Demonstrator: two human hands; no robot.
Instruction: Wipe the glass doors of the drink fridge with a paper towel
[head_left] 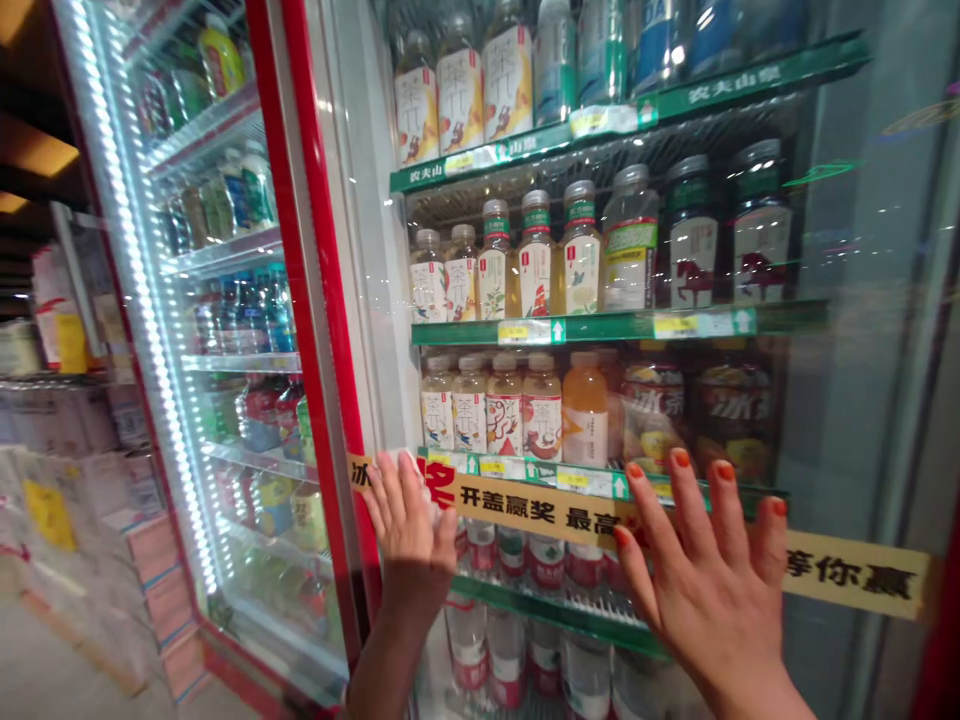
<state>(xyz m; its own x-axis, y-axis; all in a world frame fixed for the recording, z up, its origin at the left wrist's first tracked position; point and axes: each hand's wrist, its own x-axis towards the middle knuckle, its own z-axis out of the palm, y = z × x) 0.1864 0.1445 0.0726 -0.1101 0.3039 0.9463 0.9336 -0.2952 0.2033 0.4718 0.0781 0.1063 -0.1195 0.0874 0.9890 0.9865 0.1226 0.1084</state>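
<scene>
Left hand (409,535): flat against the glass door (832,400), just beside its red frame (324,300), at the left end of the yellow promotional strip (540,515).
Right hand (705,585): flat on the same glass, its fingertips level with the strip.
Fingers: spread wide on both hands.
Glass door: fills the centre and right of view.
Behind the glass: bottled teas (506,410) on green-edged shelves (600,325).
Far left: stacked cartons (52,510) beyond an LED-lit door edge (127,250).
</scene>
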